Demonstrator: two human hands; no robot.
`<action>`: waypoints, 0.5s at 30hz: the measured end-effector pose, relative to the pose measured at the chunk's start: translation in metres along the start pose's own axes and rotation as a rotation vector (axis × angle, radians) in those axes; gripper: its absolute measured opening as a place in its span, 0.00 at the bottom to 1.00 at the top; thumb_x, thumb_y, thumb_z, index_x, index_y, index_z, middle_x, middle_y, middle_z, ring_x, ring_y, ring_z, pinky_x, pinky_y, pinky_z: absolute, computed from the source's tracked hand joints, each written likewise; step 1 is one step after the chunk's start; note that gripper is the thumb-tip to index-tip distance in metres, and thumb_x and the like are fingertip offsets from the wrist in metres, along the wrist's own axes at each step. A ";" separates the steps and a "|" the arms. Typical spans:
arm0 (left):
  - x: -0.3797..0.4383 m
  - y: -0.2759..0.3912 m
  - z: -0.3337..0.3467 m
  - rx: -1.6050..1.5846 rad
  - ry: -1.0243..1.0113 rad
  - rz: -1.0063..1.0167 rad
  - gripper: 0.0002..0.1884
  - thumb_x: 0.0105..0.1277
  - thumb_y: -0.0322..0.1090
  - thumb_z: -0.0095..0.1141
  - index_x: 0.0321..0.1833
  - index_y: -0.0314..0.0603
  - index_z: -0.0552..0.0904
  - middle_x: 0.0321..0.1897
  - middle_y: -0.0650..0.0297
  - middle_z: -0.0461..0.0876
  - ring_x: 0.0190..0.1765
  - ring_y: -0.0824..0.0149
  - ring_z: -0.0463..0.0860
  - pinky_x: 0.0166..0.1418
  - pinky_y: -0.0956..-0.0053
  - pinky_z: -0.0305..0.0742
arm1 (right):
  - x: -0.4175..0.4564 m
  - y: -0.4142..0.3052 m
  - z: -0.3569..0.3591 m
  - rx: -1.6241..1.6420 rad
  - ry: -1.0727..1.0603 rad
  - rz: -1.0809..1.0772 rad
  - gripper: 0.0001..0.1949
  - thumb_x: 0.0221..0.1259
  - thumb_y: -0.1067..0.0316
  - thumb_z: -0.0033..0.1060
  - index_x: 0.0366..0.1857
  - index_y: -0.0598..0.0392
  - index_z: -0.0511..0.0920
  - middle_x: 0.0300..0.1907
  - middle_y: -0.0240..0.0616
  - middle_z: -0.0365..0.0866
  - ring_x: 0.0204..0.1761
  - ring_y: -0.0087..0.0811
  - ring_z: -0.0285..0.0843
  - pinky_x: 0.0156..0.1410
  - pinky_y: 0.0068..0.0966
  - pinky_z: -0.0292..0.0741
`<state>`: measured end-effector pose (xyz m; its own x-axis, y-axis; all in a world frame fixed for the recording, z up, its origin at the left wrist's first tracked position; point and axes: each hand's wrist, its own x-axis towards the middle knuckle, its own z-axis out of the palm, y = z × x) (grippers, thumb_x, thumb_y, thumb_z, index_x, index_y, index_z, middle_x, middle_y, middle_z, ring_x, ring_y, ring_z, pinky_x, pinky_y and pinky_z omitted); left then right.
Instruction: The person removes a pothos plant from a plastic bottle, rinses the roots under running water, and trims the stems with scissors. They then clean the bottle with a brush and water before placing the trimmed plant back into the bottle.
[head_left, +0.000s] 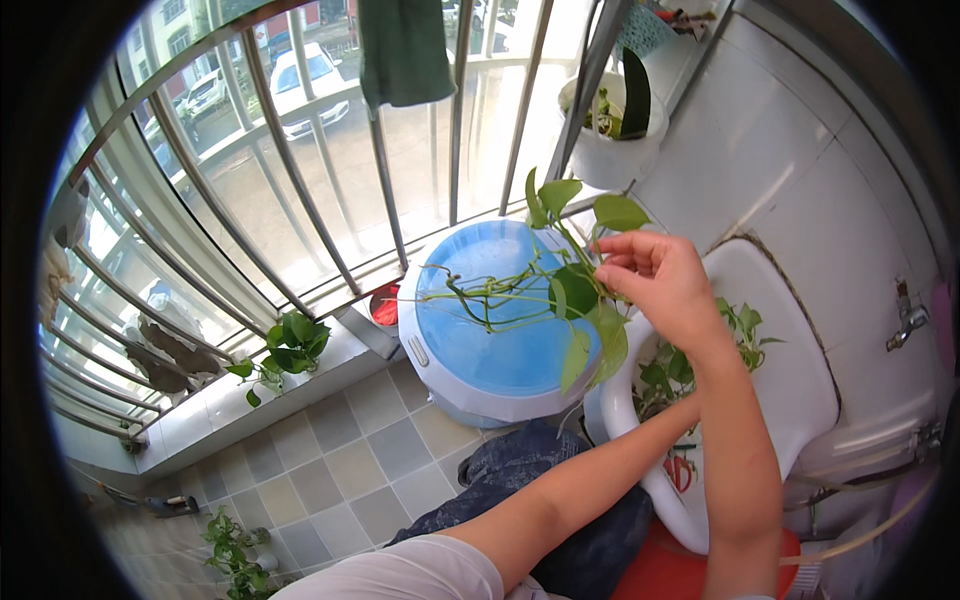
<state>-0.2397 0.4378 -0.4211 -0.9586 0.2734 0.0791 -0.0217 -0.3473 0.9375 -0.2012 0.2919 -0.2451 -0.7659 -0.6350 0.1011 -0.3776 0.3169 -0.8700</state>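
My right hand (660, 289) pinches a leafy pothos cutting (574, 289) between thumb and fingers. Its broad green leaves spread around the fingertips. Long bare stems and thin roots trail left above the blue lid (480, 360) of a small white washing machine. My left forearm (570, 495) reaches across from below toward a white ceramic sink (626, 409). It passes behind my right forearm, which hides my left hand. More pothos greenery (664, 375) lies in the sink. A pair of scissors with red handles (679, 474) rests there too.
A white hanging pot (615, 157) with plants is at the upper right. Metal window bars (382, 187) run along the far side. A potted pothos (296, 341) stands on the tiled ledge, with more plants (236, 555) on the floor. A tap (907, 322) juts from the wall.
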 end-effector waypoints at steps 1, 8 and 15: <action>0.000 0.003 -0.002 0.003 -0.010 -0.036 0.12 0.66 0.29 0.48 0.52 0.36 0.69 0.29 0.63 0.76 0.32 0.70 0.75 0.35 0.73 0.73 | -0.001 0.001 0.002 -0.001 0.016 -0.011 0.12 0.53 0.75 0.63 0.43 0.65 0.80 0.30 0.34 0.82 0.31 0.18 0.76 0.38 0.17 0.74; -0.004 0.007 -0.013 0.056 -0.004 0.158 0.12 0.66 0.29 0.48 0.52 0.36 0.70 0.32 0.63 0.77 0.35 0.70 0.76 0.37 0.74 0.73 | -0.019 -0.007 -0.003 -0.100 0.142 -0.018 0.12 0.54 0.75 0.63 0.44 0.63 0.81 0.32 0.32 0.82 0.34 0.17 0.76 0.39 0.14 0.73; -0.013 0.019 -0.025 0.008 0.045 0.380 0.12 0.66 0.27 0.42 0.50 0.32 0.71 0.32 0.57 0.79 0.30 0.67 0.79 0.31 0.73 0.76 | -0.057 0.006 -0.060 0.081 0.253 0.061 0.13 0.58 0.75 0.61 0.47 0.64 0.79 0.36 0.35 0.83 0.37 0.19 0.78 0.44 0.16 0.75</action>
<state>-0.2349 0.4048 -0.4127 -0.9093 0.0862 0.4070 0.3402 -0.4094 0.8466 -0.1906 0.3723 -0.2269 -0.8957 -0.4165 0.1556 -0.2914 0.2854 -0.9130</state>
